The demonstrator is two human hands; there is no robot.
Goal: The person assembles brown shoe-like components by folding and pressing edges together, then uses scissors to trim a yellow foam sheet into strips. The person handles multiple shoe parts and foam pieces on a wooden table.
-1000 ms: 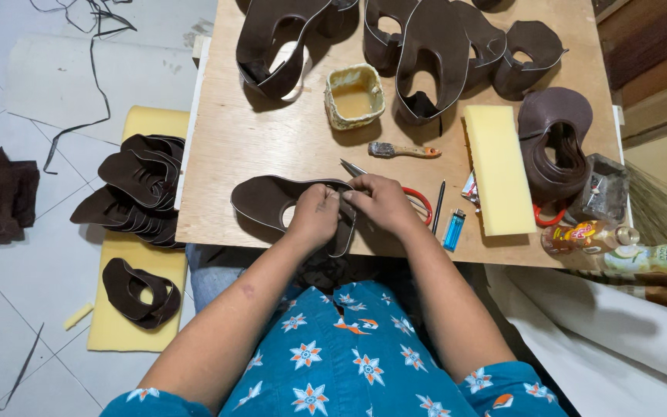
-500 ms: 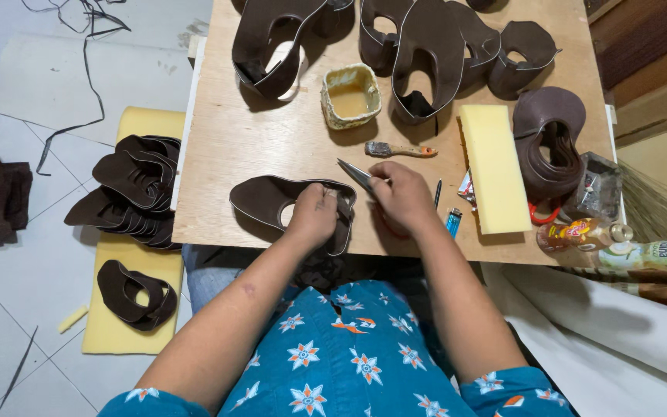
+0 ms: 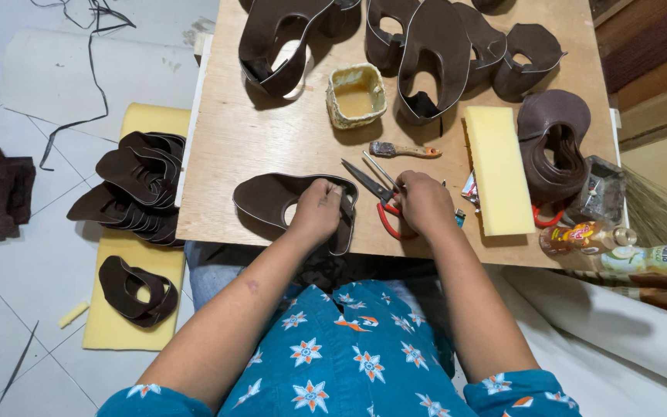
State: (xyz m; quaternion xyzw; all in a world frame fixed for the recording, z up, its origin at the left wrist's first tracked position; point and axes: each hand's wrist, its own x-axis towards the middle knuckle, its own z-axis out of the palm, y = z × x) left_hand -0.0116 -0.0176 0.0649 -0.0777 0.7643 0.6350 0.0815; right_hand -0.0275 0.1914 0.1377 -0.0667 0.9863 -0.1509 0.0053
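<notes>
So the person's left hand (image 3: 319, 210) is pressed down on a dark brown leather shoe upper (image 3: 272, 199) lying flat near the front edge of the plywood table (image 3: 233, 147), fingers curled over its right end. The right hand (image 3: 424, 202) is closed around the red handles of a pair of scissors (image 3: 372, 189), blades open and pointing up-left, just beside the upper. A small brush (image 3: 403, 150) lies just past the scissors, a glue pot (image 3: 357, 94) behind it, and a yellow foam block (image 3: 497, 168) to the right. More cut uppers (image 3: 137, 181) are stacked on the floor to the left.
</notes>
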